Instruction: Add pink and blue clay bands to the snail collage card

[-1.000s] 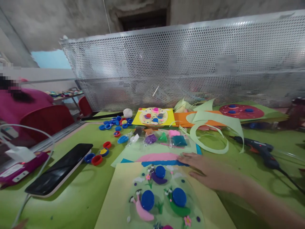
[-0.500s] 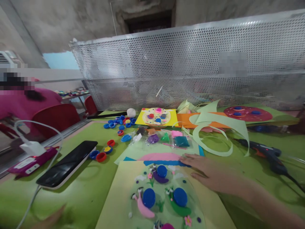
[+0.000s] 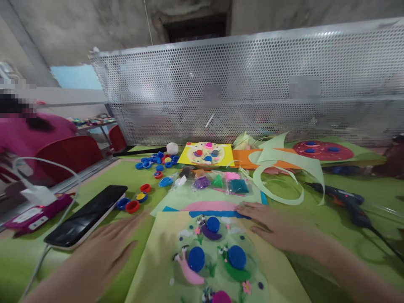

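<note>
In front of me lies a yellow sheet with a pale green disc decorated with clay snails. Their shells are blue bottle caps, and a magenta one shows at the bottom edge. My right hand rests flat, fingers spread, on the upper right of the sheet, its fingertips by a blue strip. My left hand is a little blurred, fingers stretched forward over the green table between the phone and the sheet. Neither hand holds anything.
Loose bottle caps lie near the phone. Bagged clay and a yellow card sit farther back. Paper offcuts and a glue gun are at right, a power strip at left. A perforated metal panel stands behind.
My left hand has come in from the lower left edge, reaching forward beside the sheet. My right hand stays on the sheet. The view has shifted slightly.
</note>
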`<state>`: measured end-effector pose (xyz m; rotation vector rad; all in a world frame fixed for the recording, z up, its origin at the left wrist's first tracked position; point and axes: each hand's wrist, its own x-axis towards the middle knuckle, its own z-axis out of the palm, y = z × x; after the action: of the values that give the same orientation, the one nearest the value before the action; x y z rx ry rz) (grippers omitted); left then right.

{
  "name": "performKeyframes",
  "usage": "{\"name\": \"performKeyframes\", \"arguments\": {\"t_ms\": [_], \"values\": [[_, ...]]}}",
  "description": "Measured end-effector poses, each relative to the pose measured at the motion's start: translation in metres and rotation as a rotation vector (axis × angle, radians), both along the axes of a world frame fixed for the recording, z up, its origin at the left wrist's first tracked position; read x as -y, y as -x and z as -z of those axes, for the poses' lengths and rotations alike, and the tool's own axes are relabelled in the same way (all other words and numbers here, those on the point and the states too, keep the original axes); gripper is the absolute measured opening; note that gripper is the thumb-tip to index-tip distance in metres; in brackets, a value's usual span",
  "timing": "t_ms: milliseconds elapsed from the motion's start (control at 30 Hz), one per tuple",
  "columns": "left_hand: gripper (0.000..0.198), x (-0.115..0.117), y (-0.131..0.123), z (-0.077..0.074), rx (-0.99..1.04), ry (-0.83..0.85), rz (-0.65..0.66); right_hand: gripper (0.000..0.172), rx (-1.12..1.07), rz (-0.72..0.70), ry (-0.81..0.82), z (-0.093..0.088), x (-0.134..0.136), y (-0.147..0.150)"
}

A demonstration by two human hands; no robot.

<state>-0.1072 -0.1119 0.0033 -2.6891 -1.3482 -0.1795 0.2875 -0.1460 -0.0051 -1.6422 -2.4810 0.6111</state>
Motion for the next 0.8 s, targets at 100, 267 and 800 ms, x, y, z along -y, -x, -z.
{"name": "performKeyframes", "arguments": {"t_ms": [100, 267, 800], "values": [[0.056, -0.026, -0.049, -0.009, -0.067, 0.147, 0.124, 0.049, -0.002, 0.002, -0.005, 0.002, -0.001, -0.001], [0.080, -0.058, -0.092, -0.011, -0.149, 0.260, 0.203, 0.049, -0.020, -0.021, -0.016, 0.002, -0.001, -0.003], [0.074, -0.076, -0.080, 0.008, 0.086, 0.243, 0.121, 0.048, -0.042, -0.027, -0.027, 0.009, -0.007, -0.005]]}}
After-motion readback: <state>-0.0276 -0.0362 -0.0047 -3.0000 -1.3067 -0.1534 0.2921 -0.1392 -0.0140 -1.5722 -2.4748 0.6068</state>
